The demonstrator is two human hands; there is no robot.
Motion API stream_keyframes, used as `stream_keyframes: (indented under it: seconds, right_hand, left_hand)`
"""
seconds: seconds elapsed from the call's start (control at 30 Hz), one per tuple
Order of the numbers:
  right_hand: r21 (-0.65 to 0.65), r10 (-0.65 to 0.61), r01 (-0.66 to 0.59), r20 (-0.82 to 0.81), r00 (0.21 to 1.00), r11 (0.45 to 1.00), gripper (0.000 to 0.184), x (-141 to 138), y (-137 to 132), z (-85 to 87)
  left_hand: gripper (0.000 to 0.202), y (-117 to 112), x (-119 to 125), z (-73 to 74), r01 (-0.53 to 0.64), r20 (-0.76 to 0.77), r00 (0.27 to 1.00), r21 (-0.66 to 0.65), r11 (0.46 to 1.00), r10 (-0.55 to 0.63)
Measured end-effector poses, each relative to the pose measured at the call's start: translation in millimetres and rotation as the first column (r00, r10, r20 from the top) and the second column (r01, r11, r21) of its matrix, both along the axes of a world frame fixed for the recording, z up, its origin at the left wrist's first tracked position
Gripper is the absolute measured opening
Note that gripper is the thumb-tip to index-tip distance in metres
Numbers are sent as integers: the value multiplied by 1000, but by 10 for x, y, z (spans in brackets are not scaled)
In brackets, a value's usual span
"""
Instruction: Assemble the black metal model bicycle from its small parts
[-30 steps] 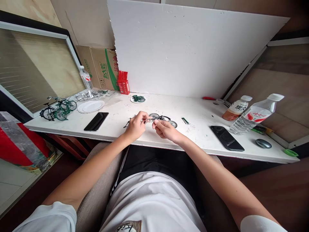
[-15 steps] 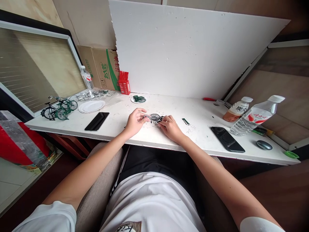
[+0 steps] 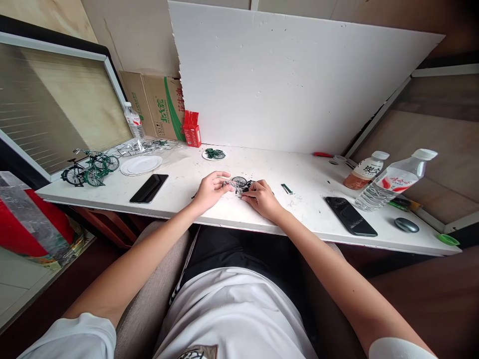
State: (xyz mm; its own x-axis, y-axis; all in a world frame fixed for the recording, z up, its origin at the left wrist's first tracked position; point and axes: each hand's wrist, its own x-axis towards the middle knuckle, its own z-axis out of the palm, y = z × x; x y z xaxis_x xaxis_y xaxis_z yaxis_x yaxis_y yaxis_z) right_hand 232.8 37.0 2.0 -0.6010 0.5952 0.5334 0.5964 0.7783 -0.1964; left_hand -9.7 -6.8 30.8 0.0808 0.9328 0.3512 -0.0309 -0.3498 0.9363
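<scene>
My left hand [image 3: 212,191] is closed, thumb against fingers, on a small silvery model part [image 3: 229,184] with thin arms. Close by on its right, my right hand [image 3: 261,198] pinches a small piece at its fingertips, too small to name. Between and just beyond the hands is a spoked model wheel [image 3: 239,181], with dark parts partly hidden by the right fingers. A short green strip-shaped part [image 3: 287,189] lies on the white table right of the right hand.
Model bicycles [image 3: 91,167] stand at the left near white paper plates [image 3: 141,165] and a phone [image 3: 149,188]. A plate with green parts [image 3: 214,153] lies behind the hands. A second phone [image 3: 351,216], a water bottle [image 3: 392,182] and a mouse [image 3: 406,225] are on the right.
Both hands stay at nearly the same spot, with the fingertips slightly closer together. The whole view has shifted a little.
</scene>
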Motion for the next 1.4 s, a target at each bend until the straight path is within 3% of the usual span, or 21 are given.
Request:
stream_keyframes:
  seconds: [0.3,0.5,0.67,0.9,1.07,1.4]
  right_hand:
    - [-68,3,-8,-64,998,998,40,14,-21,37]
    - [-175,104,-148,-238,966,973,46,-53,-103,130]
    - [-234,161,-223,-257,953,946,44,-79,-139,152]
    - [-286,61,-162,-334,941,944,42,-73,-106,101]
    - [-235,16,-114,-382,924,965,35,-81,-104,85]
    - [-124,36,-90,-383,923,988,20,-83,-81,63]
  left_hand:
    - [31,18,13,-14,48,-121,992,62,997,-41]
    - [29,12,69,-63,61,-155,987,70,996,-49]
    - [25,-14,110,-103,62,-197,979,82,995,-45]
    - [40,9,136,-225,46,-172,984,38,998,-39]
    - [49,-2,123,-238,76,-148,986,-2,997,-76]
    - [42,88,109,-318,115,-100,988,-15,993,-116]
